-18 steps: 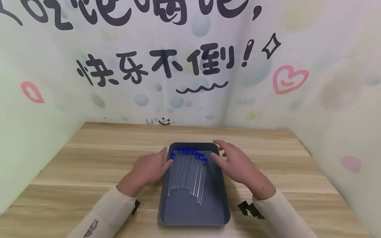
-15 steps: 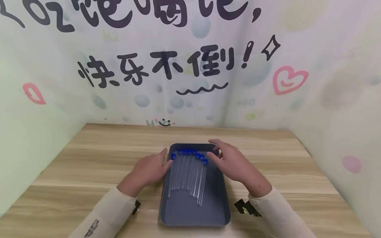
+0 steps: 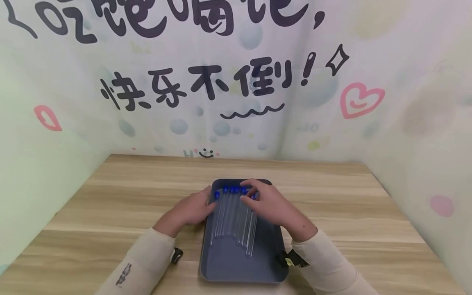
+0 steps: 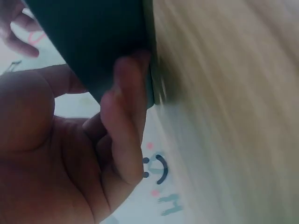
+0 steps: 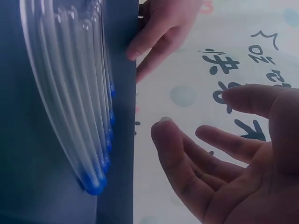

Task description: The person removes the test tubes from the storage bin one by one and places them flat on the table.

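Observation:
A dark blue-grey tray lies on the wooden table and holds several clear test tubes with blue caps, side by side with the caps at the far end. My left hand rests its straight fingers against the tray's left rim; the left wrist view shows the fingers pressed to the tray wall. My right hand is over the capped ends of the tubes. In the right wrist view it is spread and holds nothing, beside the tubes.
Printed backdrop walls close in the table at the back and on both sides. Bare tabletop extends left and right of the tray. Black wrist-camera straps sit at my cuffs.
My right hand has moved left from the tray's right side to above the tubes' capped ends. My left hand has closed in on the tray's left rim.

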### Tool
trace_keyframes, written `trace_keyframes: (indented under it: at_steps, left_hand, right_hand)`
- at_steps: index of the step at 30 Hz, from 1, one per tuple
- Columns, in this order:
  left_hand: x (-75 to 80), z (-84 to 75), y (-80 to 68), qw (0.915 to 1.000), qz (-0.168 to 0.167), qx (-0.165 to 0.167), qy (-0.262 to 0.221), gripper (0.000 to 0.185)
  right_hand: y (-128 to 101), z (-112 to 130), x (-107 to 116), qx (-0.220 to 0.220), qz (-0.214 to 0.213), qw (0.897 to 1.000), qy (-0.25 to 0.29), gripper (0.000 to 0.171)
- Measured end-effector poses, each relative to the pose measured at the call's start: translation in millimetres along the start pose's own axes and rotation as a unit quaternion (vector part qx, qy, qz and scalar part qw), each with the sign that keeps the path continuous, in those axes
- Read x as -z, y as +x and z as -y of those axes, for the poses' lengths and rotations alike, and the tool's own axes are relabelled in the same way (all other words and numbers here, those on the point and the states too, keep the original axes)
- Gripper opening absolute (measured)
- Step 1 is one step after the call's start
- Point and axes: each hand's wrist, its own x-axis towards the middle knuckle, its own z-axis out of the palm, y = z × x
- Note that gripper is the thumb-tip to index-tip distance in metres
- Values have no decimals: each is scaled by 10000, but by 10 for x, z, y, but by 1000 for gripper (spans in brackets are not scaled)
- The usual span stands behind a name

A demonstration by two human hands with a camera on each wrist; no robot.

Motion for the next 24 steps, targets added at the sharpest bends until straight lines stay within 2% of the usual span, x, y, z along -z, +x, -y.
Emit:
trace_keyframes:
  at_steps: [2,5,9,15,24]
  left_hand:
    - [4,55,11,9982,289,-116,-520,66]
    - [11,132,22,9885,830,-251,-1237,66]
    - [16,195,35,9743,1315,-402,-1783,69]
    - [8,240,41,9688,1460,-339,-1976,76]
    - [-1,294,72,9670,1460,-271,-2070,75]
  right_hand:
    - [-1,-14,-16,19,96,9999,114,42]
    - [-7,-30,-21,35,177,9994,280,41]
    - [-1,-52,-15,33,55,9993,374,39]
    - [51,-116,-35,38,-261,9988,417,35]
    - [127,-213,-81,-129,-318,9988,361,37]
